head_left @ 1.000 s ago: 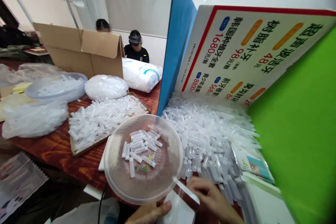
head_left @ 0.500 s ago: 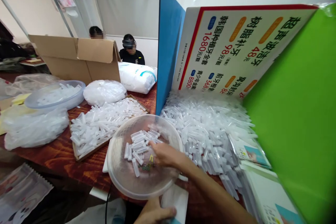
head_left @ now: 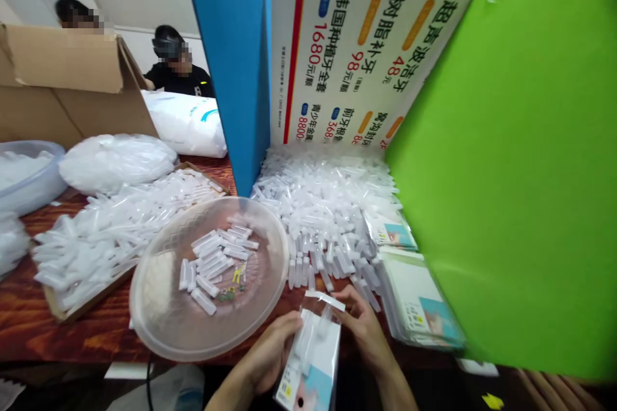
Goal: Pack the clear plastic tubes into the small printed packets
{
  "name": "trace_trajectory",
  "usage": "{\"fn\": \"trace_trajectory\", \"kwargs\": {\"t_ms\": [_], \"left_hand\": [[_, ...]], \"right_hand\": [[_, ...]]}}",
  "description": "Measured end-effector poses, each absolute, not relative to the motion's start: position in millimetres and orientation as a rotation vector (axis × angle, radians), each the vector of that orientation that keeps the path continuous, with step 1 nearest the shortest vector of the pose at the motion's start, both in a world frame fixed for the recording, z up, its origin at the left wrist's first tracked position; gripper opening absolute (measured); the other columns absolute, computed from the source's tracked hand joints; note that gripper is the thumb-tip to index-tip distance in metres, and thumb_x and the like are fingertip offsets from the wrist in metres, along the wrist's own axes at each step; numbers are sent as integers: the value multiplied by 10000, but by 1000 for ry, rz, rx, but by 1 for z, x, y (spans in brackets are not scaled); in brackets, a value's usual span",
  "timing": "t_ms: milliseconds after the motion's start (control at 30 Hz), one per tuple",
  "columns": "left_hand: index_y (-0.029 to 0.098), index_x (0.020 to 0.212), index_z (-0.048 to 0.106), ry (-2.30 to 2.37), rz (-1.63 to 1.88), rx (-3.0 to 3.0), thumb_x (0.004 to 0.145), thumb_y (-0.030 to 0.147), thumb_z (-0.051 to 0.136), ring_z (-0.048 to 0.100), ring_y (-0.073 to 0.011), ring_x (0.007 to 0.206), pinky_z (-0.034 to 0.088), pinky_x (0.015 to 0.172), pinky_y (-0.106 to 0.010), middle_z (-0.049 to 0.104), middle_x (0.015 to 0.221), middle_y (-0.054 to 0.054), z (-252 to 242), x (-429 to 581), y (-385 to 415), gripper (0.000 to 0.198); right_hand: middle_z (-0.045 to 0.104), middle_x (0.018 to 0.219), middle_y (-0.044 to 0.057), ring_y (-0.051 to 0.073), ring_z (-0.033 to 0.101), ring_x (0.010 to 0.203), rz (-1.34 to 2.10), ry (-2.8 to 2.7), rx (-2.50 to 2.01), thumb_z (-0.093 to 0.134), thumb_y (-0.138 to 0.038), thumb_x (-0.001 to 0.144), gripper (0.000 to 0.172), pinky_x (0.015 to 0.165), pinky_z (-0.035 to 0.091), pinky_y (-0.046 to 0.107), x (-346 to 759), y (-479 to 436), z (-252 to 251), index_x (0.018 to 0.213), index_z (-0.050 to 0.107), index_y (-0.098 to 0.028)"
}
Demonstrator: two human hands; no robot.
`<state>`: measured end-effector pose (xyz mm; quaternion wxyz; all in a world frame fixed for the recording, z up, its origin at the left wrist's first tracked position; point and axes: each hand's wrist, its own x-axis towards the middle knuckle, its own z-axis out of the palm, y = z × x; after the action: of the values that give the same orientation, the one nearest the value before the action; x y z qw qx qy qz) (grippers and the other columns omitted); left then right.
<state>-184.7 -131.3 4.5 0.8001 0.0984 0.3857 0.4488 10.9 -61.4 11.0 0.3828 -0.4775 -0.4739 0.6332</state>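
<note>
My left hand grips the left side of a clear plastic packet with a white and blue printed card in it. At the packet's upper right edge, the fingers of my right hand pinch the plastic near its white-edged mouth. Translucent tube shapes show inside the packet against the card. Left of my hands stands a round translucent basin holding several small clear plastic tubes. A large heap of similar tubes lies beyond my hands.
Stacked card packets lie at right beside a green panel. A printed board and a blue panel enclose the heap. A tube-filled tray, white bags and a cardboard box stand left. Two people sit behind.
My right hand has left the tubes in the basin and come to the packet in my left hand. The packet is raised into fuller view. The camera view has turned right.
</note>
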Motion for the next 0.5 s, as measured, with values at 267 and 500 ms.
{"fn": "trace_trajectory", "kwargs": {"t_ms": [267,500], "left_hand": [[143,885,707,938,910,224,636,375,901,654,-149,719,488,694,-244,744,811,-22,14,-165,-123,392],[142,943,706,988,917,282,637,417,903,661,-153,753,482,711,-247,754,854,-35,17,-161,-119,456]], "right_hand": [[759,1043,122,315,679,1023,1747,-1324,-1116,248,-815,953,832,1014,480,483,24,-74,17,792,793,-208],[749,1067,107,311,674,996,1857,-1463,-1111,561,-752,893,613,950,504,450,22,-67,11,942,813,-196]]}}
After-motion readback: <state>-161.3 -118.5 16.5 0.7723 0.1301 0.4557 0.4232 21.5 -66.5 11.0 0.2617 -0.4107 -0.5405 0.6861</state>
